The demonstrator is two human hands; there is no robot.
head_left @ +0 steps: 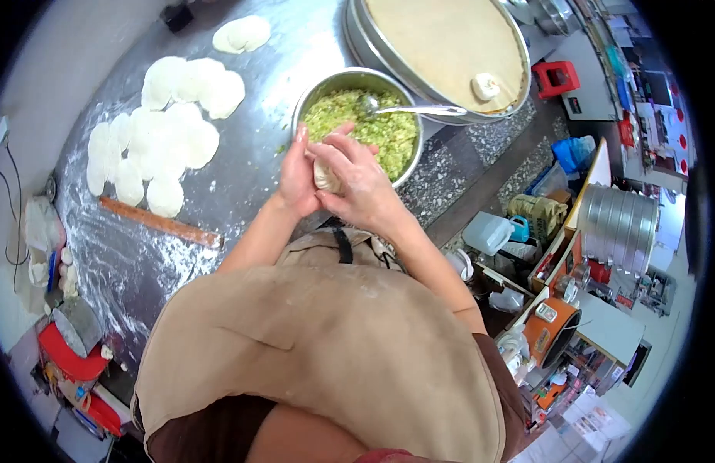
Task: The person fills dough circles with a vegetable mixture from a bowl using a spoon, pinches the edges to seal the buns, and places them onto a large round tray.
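Between my two hands is a pale dough bun (327, 177), partly covered by my fingers. My left hand (299, 176) cups it from the left, fingers pointing up. My right hand (357, 174) curls over it from the right. Both are at the near edge of a metal bowl (302, 104) of chopped green filling (388, 139). A metal spoon (423, 110) rests in the filling, its handle over the right rim. Flat dough rounds (153, 143) lie overlapping on the floured table (257, 92) to the left.
A wooden rolling pin (160, 222) lies below the dough rounds. More rounds (242, 35) sit farther back. At the upper right, a large round steamer (442, 38) holds one bun (485, 86). A red stool (556, 79) and stacked metal trays (616, 228) stand to the right.
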